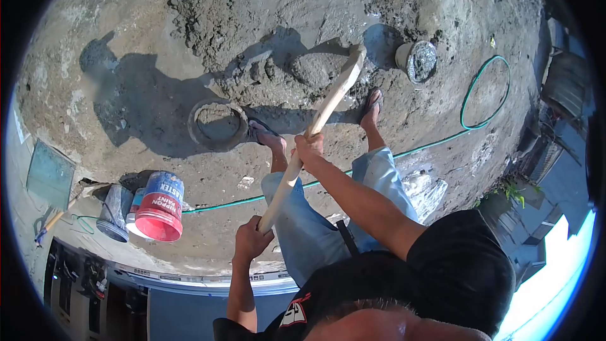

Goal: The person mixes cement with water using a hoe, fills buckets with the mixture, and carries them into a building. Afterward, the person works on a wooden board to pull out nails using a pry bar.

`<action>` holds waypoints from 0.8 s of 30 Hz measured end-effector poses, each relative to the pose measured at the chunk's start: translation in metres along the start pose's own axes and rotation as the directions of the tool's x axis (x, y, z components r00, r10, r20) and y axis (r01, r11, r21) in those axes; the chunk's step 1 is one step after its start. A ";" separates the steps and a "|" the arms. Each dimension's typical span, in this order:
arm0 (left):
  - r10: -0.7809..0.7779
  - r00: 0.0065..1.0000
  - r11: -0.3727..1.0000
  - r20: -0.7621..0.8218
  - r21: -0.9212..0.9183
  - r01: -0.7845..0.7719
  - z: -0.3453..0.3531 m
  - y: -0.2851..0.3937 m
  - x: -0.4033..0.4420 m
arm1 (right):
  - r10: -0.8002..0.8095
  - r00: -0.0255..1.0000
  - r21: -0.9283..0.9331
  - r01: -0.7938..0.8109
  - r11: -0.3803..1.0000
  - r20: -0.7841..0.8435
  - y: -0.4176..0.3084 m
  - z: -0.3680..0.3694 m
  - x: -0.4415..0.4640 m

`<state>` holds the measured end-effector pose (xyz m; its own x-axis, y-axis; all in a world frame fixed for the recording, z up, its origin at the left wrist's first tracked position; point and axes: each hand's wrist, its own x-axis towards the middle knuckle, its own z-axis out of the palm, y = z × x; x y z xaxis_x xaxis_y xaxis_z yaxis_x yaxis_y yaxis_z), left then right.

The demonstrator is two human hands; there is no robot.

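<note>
1. Here, the left hand (254, 238) is closed around the lower part of the pale wooden handle (328, 107), the part nearest the body, fingers wrapped about the wood
2. The right hand (309, 149) is likewise closed, gripping the same handle farther along, near its middle and well apart from the left
3. The handle slants away from the body past the two feet; at its far end is a head caked in grey mix, whose exact outline is hard to make out, against the near edge of the wet mortar heap (271, 0)
4. Just beside the left foot sits a round tub (242, 136) holding grey mix, while beyond the right foot a bucket (404, 57) has grey, wet-looking contents
5. Both feet, in flip-flops (260, 131), are planted apart on the rough ground (240, 180) at the heap's near side
6. A green hose (404, 151) runs behind the feet and loops on the right; close to it, near the right leg, lies crumpled clear plastic (424, 194)
7. Off to the left, a red and blue Nippon Paint bucket (163, 205) lies beside a dark bucket (115, 213), and a glassy, greenish panel (50, 173) is farther left
</note>
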<state>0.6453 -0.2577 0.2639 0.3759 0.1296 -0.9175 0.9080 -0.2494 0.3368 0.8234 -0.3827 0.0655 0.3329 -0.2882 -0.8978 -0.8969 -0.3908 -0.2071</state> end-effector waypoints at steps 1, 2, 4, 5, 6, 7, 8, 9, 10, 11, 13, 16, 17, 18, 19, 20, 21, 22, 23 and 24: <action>-0.054 0.998 0.998 0.017 0.011 0.054 0.007 -0.008 -0.014 | 0.044 0.999 0.055 -0.045 0.997 0.029 -0.015 -0.010 -0.037; -0.105 0.994 0.994 0.032 0.027 0.104 0.012 -0.013 -0.028 | 0.049 0.998 0.059 -0.051 0.997 0.030 -0.008 -0.017 -0.054; -0.140 0.989 0.990 0.045 -0.002 0.141 0.029 -0.011 -0.050 | 0.017 1.000 -0.045 -0.017 0.999 -0.002 -0.004 -0.029 -0.068; -0.160 0.986 0.987 0.047 0.029 0.159 0.042 -0.014 -0.055 | 0.016 1.000 -0.045 -0.016 0.999 -0.003 -0.003 -0.030 -0.065; -0.170 0.983 0.985 0.066 -0.008 0.171 0.048 -0.011 -0.053 | 0.041 0.999 -0.100 -0.040 0.994 0.011 -0.001 -0.027 -0.055; -0.152 0.988 0.987 0.036 -0.045 0.153 0.055 -0.008 -0.044 | 0.070 0.997 -0.154 -0.066 0.986 0.022 0.003 -0.024 -0.045; -0.139 0.990 0.987 0.009 -0.082 0.139 0.061 0.002 -0.031 | 0.035 0.999 -0.192 -0.029 0.981 0.028 0.019 -0.015 -0.009; -0.109 0.994 0.985 -0.025 -0.135 0.104 0.067 0.017 -0.014 | 0.003 0.999 -0.228 0.004 0.974 0.034 0.027 -0.004 0.029; -0.074 0.995 0.982 -0.063 -0.176 0.062 0.070 0.031 0.002 | -0.050 0.998 -0.265 0.060 0.962 0.042 0.013 -0.003 0.045; -0.054 0.994 0.975 -0.096 -0.219 0.032 0.071 0.042 0.011 | -0.060 0.997 -0.204 0.067 0.977 0.038 -0.009 -0.004 0.049; -0.059 0.992 0.956 -0.116 -0.292 0.023 0.094 0.070 0.019 | -0.165 0.986 -0.365 0.167 0.916 0.038 -0.023 -0.011 0.075; -0.078 0.979 0.889 -0.186 -0.457 -0.017 0.128 0.086 0.059 | -0.251 0.961 -0.526 0.275 0.805 0.120 -0.101 -0.023 0.059; -0.058 0.975 0.858 -0.215 -0.510 -0.062 0.141 0.087 0.079 | -0.300 0.942 -0.549 0.330 0.768 0.147 -0.121 -0.020 0.069; -0.063 0.976 0.860 -0.209 -0.508 -0.053 0.141 0.096 0.095 | -0.351 0.924 -0.604 0.369 0.707 0.153 -0.145 -0.014 0.074; -0.046 0.985 0.758 -0.166 -0.648 -0.074 0.138 0.108 0.113 | -0.400 0.898 -0.598 0.424 0.681 0.181 -0.160 -0.008 0.080; -0.019 0.991 0.632 -0.132 -0.769 -0.090 0.138 0.115 0.121 | -0.398 0.900 -0.595 0.421 0.685 0.179 -0.156 -0.003 0.086; -0.015 0.990 0.631 -0.141 -0.769 -0.100 0.142 0.117 0.122 | -0.400 0.893 -0.643 0.430 0.634 0.204 -0.155 0.003 0.094; -0.049 0.994 0.592 -0.102 -0.804 -0.054 0.149 0.114 0.113 | -0.394 0.891 -0.688 0.431 0.584 0.223 -0.157 0.006 0.089; -0.085 0.995 0.554 -0.057 -0.833 0.000 0.155 0.108 0.098 | -0.271 0.934 -0.719 0.353 0.599 0.233 -0.146 0.004 0.077; -0.123 0.992 0.572 -0.028 -0.819 0.048 0.152 0.107 0.077 | -0.257 0.933 -0.734 0.356 0.579 0.250 -0.122 0.002 0.070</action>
<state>0.7434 -0.4208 0.1972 0.2668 0.1856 -0.9457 0.6889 0.6495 0.3218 0.9553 -0.3534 0.0275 0.4690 0.0499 -0.8818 -0.1869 -0.9702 -0.1543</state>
